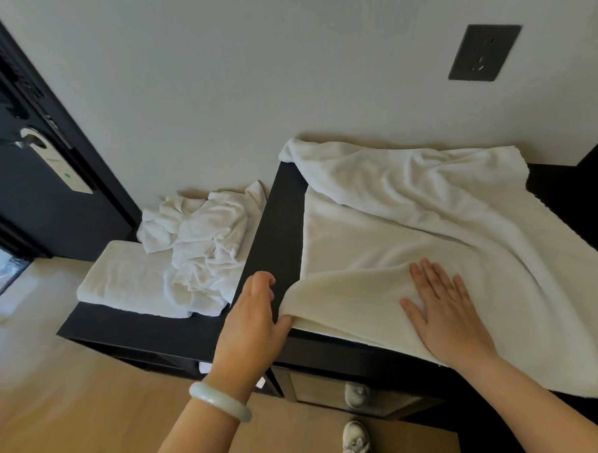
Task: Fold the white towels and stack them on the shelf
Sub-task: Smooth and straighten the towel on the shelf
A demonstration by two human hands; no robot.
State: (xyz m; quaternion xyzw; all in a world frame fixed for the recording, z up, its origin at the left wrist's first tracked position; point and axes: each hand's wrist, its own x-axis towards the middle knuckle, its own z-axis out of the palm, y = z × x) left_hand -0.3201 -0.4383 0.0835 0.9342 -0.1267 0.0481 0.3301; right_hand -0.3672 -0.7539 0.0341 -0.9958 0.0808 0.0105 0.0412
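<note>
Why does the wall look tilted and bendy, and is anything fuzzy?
Head view: the wide-angle lens tilts and bends the wall and door; light is soft, with faint shadows behind the big towel; the floor by the door glares bright; the shoe at the bottom edge looks fuzzy.

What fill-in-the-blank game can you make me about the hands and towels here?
The left hand pinches the spread towel while the right hand lies ___ on it. The bracelet circles the ___ wrist. The crumpled towels are coloured ___.
Missing words: flat, left, white.
</note>
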